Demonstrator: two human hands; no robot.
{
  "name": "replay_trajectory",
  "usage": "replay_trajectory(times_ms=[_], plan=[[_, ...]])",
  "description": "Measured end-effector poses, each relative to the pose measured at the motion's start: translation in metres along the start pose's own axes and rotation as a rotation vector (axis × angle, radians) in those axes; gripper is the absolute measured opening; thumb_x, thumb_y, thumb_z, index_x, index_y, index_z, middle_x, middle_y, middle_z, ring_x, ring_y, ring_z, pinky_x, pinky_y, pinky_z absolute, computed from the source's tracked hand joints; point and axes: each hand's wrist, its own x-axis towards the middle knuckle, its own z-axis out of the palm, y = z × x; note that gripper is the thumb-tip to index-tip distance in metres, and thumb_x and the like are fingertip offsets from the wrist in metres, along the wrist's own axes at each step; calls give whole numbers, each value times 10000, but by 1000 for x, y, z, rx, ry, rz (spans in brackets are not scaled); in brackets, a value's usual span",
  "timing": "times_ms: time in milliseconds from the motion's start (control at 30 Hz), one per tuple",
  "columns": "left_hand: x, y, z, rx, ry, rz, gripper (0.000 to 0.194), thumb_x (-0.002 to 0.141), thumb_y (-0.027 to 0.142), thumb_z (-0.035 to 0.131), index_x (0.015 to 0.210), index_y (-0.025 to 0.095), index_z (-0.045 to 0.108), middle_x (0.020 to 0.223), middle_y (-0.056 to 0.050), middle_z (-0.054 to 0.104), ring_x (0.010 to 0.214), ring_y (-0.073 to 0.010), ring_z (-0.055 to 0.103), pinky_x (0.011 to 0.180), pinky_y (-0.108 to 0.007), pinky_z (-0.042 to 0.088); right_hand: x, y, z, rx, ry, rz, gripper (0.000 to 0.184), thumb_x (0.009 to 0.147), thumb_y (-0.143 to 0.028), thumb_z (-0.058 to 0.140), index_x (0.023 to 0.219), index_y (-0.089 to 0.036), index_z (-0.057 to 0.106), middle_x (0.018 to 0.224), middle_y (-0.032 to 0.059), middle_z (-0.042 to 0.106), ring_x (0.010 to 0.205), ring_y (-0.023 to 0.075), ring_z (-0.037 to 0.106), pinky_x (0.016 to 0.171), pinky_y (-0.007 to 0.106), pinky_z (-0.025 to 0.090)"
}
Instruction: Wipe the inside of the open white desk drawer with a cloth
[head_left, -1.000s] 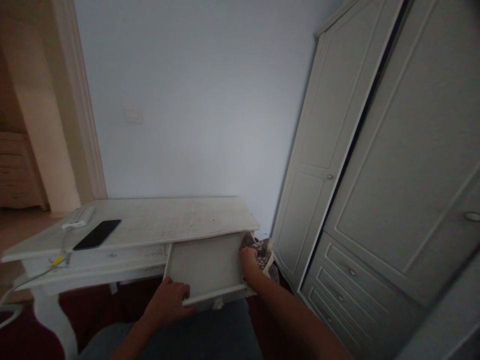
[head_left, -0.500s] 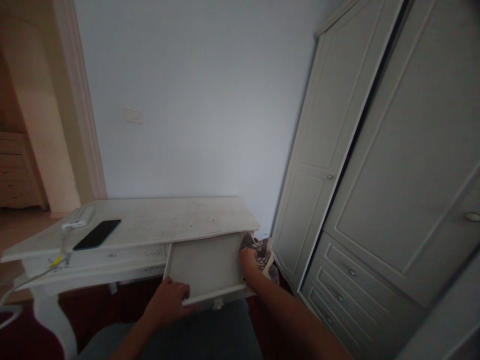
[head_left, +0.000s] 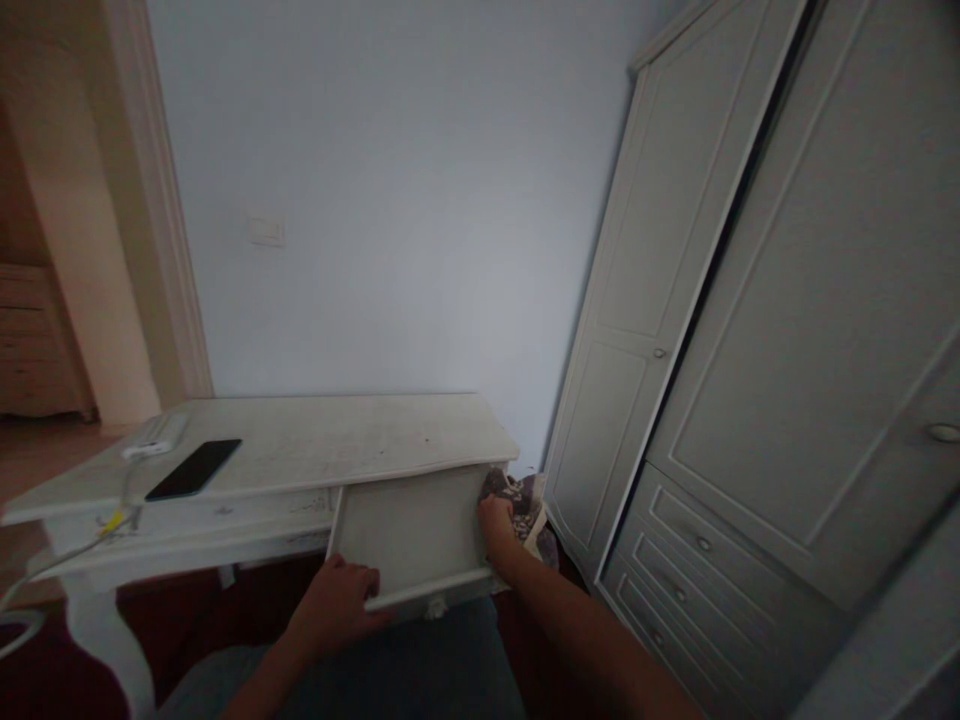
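A pale wooden chest of drawers is standing at far left. A thin white cable with a yellow band is running over the left end of the long, white-painted wooden table. Beside it, a flat black rectangular phone is lying on the tabletop. The left hand is clamping the front left corner of the shallow white wooden drawer, thumb on the upper edge. The drawer is projecting from the table's right section, its interior facing upward. The right hand is bearing on the drawer's right side, apart from the left hand; whether its fingers are gripping cannot be told. A brown-and-cream patterned cloth is hanging just beside the right hand. A tall light-grey panelled wardrobe is standing at right.
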Motion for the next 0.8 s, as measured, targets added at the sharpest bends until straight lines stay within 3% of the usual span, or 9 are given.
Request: replay_trajectory(times_ms=[167, 800], plan=[[0, 1, -3, 3, -17, -6, 496, 834, 710, 595, 936, 254, 762, 1003, -69, 827, 990, -314, 728, 1006, -464, 408, 0, -1, 0, 2, -71, 52, 403, 1009, -394, 696, 1327, -155, 631, 1317, 128, 644, 1105, 261, 673, 922, 461, 597], [1, 1, -1, 5, -17, -1, 482, 853, 689, 586, 965, 253, 759, 1029, -76, 823, 1017, -315, 721, 1022, -468, 406, 3, -6, 6, 15, -123, 68, 403, 1010, -394, 696, 1331, -159, 629, 1324, 128, 643, 1113, 266, 670, 924, 467, 596]])
